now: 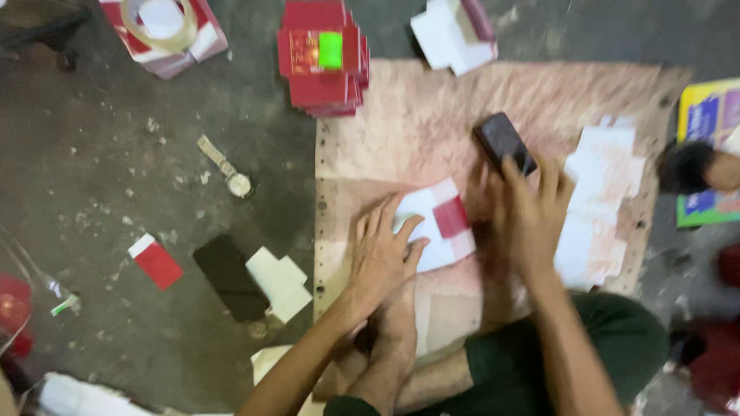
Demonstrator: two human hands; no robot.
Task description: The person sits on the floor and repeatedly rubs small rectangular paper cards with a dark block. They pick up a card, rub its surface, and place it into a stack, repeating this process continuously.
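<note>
My left hand (385,249) lies flat, fingers spread, on a white and red flat card piece (439,223) resting on a stained pinkish board (422,111). My right hand (530,214) hovers just right of that piece, fingers apart, its fingertips touching a small black block (503,141) on the board. The frame is motion-blurred, so the right hand's grip is unclear. A pile of white card blanks (600,200) lies right of the right hand.
On the grey floor: a stack of red cards (322,59), a tape roll (159,16) on a red-white box, a wristwatch (225,168), a dark phone (228,277), white cutouts (281,283), a folded white box (454,30), a colourful book (721,146).
</note>
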